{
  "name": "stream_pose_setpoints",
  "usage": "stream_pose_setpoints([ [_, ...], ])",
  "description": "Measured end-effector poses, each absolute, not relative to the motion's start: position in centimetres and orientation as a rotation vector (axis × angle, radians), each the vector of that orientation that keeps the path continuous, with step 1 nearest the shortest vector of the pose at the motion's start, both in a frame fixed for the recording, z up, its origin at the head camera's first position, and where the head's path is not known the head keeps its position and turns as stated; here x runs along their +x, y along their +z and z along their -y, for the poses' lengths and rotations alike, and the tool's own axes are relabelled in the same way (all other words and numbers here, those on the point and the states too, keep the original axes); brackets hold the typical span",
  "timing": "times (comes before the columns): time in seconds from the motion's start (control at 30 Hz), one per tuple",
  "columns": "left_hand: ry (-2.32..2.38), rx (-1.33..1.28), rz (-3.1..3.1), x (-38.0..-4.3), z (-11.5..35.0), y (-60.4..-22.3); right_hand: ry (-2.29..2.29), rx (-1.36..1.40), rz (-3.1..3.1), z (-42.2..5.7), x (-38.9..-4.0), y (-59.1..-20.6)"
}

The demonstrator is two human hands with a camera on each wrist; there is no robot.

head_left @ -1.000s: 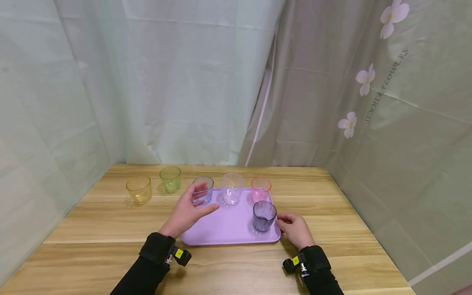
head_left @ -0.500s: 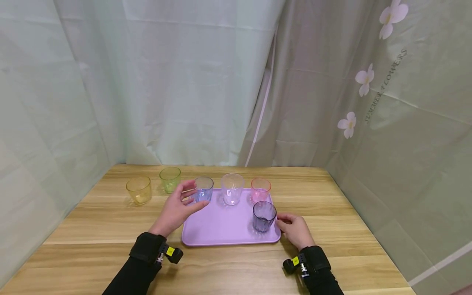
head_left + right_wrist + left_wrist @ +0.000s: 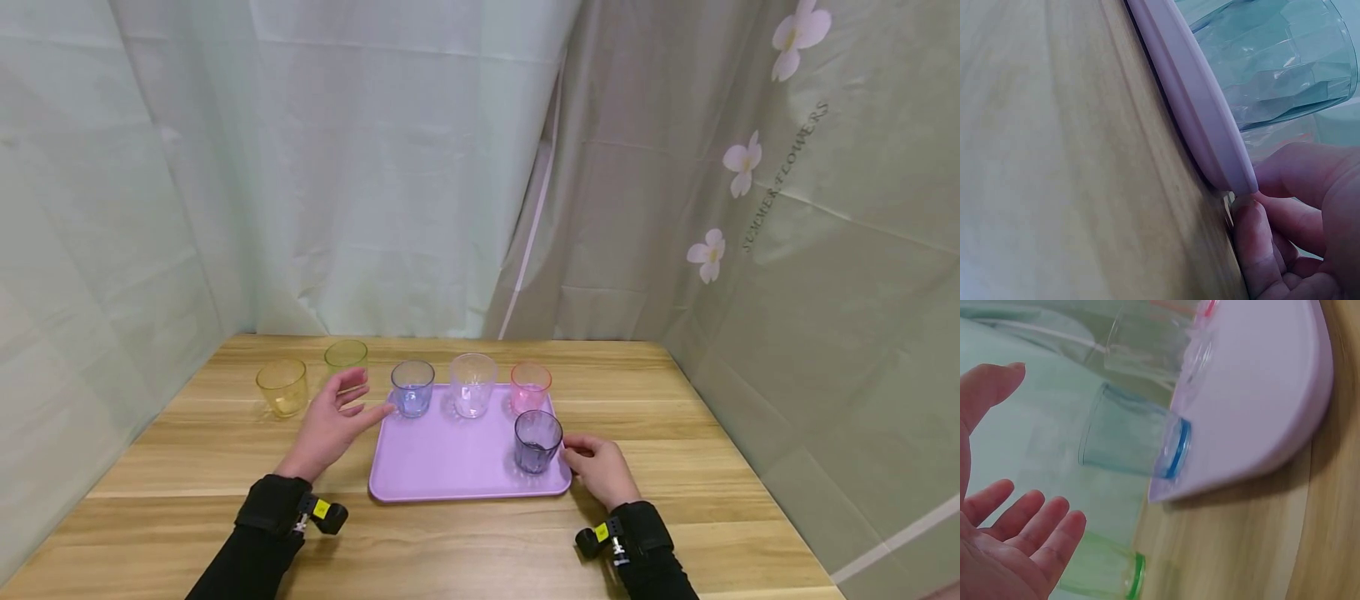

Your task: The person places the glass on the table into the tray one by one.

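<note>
My left hand is in the air left of the purple tray, fingers spread and holding nothing. It covers the lower part of a green glass, while a blue glass stands upright on the tray's back left corner, near the thumb. In the left wrist view, a gap shows between the fingers and the blue glass. At the tray's right edge, my right hand pinches the rim between thumb and fingers, beside a dark grey-purple glass. The right wrist view has the fingertips on the tray's rim.
A clear glass and a pink glass stand along the tray's back edge. On the wooden table, a yellow glass stands left of the green one. Curtains hang behind and at both sides.
My left hand has moved left, away from the blue glass and in front of the green glass. The right hand has stayed at the tray's right edge.
</note>
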State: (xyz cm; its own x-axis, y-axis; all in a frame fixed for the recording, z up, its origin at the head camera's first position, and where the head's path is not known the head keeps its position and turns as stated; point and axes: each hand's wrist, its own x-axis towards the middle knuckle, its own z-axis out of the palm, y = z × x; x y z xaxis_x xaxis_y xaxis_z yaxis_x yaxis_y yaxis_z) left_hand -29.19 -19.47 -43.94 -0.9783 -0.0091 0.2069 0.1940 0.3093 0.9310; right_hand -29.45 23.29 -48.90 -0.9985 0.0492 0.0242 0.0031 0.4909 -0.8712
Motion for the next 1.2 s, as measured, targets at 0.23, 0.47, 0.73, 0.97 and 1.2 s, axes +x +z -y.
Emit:
stream_pose_setpoints([
  [0.23,-1.706,-0.112,2.425,-29.3,21.2,-44.2,1.566,-0.051,2.672,-23.3,-29.4,-48.9],
  [0.47,-1.64,-0.054,2.427,-29.5,22.7,-43.9,1.569,-0.048,2.678,-23.2,-29.3,-48.7],
  [0.73,-1.594,0.023,2.408,-29.8,24.4,-43.4,1.563,-0.046,2.681,-23.1,-29.2,-48.5],
  [0.97,-1.541,0.069,2.397,-30.1,26.1,-43.0,1.567,-0.045,2.679,-23.1,-29.1,-48.3],
  [1.2,-1.518,0.101,2.354,-30.3,27.7,-42.3,1.56,-0.042,2.68,-23.1,-29.1,-48.4],
])
